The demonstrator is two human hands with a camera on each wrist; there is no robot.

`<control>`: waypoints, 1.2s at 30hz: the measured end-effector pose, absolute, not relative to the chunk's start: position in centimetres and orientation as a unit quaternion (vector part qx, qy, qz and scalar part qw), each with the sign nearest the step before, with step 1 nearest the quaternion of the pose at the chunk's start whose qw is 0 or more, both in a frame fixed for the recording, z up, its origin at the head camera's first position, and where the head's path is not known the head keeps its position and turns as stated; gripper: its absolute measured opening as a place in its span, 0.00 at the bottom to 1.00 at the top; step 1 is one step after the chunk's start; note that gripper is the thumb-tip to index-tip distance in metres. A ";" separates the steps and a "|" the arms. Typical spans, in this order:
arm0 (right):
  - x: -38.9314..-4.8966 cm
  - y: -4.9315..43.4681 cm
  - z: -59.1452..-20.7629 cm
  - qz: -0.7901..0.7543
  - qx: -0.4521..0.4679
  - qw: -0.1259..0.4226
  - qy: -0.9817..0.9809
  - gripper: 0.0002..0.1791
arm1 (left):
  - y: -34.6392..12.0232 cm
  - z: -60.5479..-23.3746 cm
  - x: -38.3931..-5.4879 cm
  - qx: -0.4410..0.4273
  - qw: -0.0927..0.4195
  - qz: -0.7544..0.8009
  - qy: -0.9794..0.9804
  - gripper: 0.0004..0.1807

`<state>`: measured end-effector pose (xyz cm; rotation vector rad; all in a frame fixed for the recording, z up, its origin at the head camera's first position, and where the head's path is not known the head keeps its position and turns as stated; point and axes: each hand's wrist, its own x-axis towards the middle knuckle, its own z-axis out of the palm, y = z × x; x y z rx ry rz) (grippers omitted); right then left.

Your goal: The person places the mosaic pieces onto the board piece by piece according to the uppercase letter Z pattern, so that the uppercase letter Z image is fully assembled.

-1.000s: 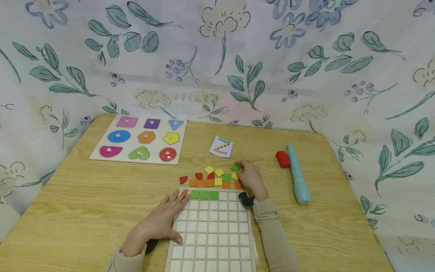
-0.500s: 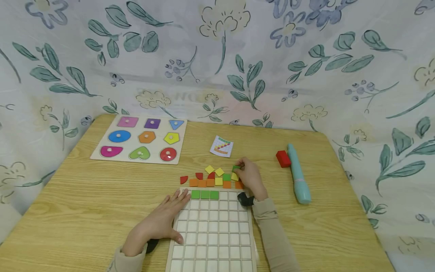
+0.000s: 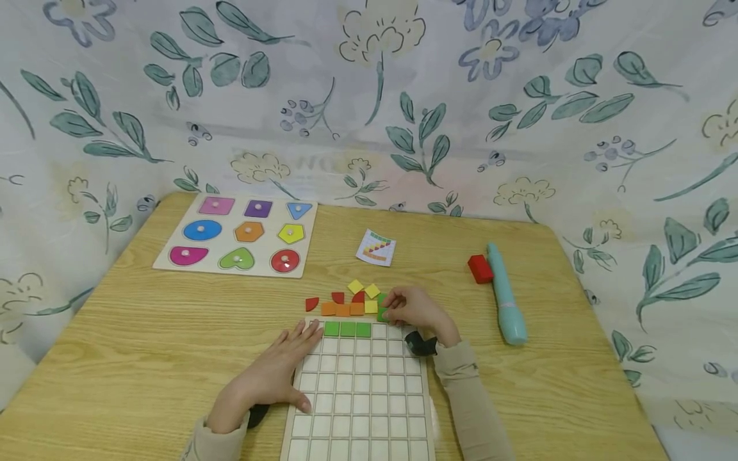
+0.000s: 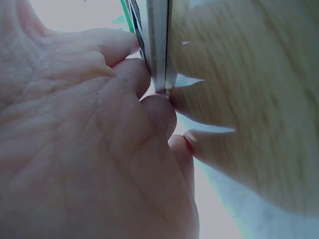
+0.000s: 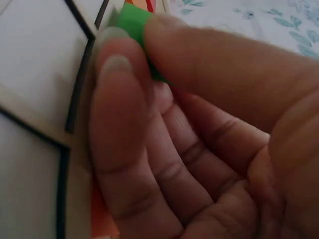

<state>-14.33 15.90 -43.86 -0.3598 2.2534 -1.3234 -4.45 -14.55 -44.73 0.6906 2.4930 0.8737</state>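
My right hand point(image 3: 416, 310) pinches a green square tile point(image 5: 133, 22) between thumb and fingertips, just beyond the far edge of the white grid board point(image 3: 343, 384). In the right wrist view the tile sits close beside the board's rim. Three green tiles point(image 3: 348, 329) lie side by side in the board's top row. My left hand point(image 3: 275, 368) rests spread along the board's left edge, thumb and fingertips over the rim. From the left wrist, its fingers point(image 4: 159, 114) show at the board's edge above the wooden table.
Loose orange tiles point(image 3: 343, 310), yellow tiles point(image 3: 355, 286) and red quarter-circle pieces point(image 3: 312, 304) lie beyond the board. Behind them is a small pattern card point(image 3: 377, 248). A shape puzzle point(image 3: 236, 235) lies back left; a red block point(image 3: 480, 269) and a turquoise mallet-like stick point(image 3: 507, 301) lie right.
My right hand has moved left and nearer the board, carrying the green tile from the back of the loose pieces to the board's far edge. The left hand stays in place.
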 end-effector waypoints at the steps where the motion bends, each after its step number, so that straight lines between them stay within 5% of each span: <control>1: -14.3 15.8 -43.8 -0.488 -0.139 0.257 0.823 0.08 | -14.5 -44.7 -4.5 0.248 0.205 0.314 0.893 0.70; 16: -13.6 15.0 -43.3 -0.426 -0.166 0.264 0.849 0.04 | -14.2 -44.8 -4.7 0.246 0.206 0.310 0.895 0.70; 21: -13.7 14.6 -43.2 -0.413 -0.159 0.201 0.874 0.04 | -14.2 -44.8 -4.8 0.245 0.209 0.311 0.894 0.70; 26: -14.3 14.7 -43.9 -0.425 -0.122 0.114 0.889 0.17 | -14.2 -44.8 -4.8 0.240 0.215 0.310 0.894 0.70; 36: -14.8 14.7 -44.4 -0.407 -0.130 0.106 0.898 0.19 | -14.3 -44.9 -4.7 0.235 0.214 0.314 0.895 0.70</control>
